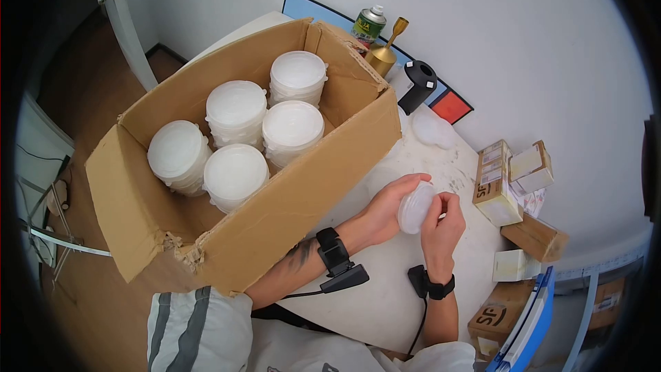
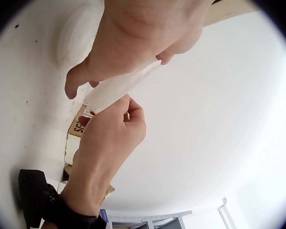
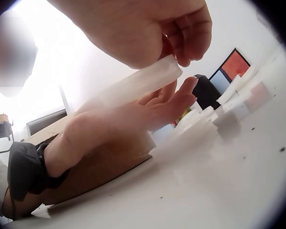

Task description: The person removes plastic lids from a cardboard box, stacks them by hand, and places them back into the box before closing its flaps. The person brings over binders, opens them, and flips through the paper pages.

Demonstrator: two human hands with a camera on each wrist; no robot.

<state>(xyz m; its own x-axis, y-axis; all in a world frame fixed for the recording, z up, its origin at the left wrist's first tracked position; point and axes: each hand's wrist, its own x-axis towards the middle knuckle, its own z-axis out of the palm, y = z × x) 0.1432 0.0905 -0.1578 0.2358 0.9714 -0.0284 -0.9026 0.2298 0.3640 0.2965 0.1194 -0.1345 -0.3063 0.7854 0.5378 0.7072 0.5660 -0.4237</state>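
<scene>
A round white translucent lidded container (image 1: 415, 208) (image 2: 115, 90) (image 3: 138, 82) is tilted above the table. My left hand (image 1: 385, 212) (image 2: 143, 36) (image 3: 114, 131) holds it from one side, fingers and thumb around its rim. At the opposite edge, my right hand (image 1: 443, 231) (image 2: 107, 143) (image 3: 143, 28) pinches the rim near a small clear tab (image 2: 89, 110), its fingers curled. Left of the hands stands an open cardboard box (image 1: 296, 196) with several stacks of similar containers, among them a front stack (image 1: 236, 173) and a back stack (image 1: 298, 72).
The white table (image 1: 385, 289) bears a white translucent item (image 1: 432, 127), a black cylinder (image 1: 416, 86), a gold holder (image 1: 382, 57) and a green can (image 1: 369, 25) behind the box. Small cartons (image 1: 497, 186) and a blue folder (image 1: 533, 324) are at the right.
</scene>
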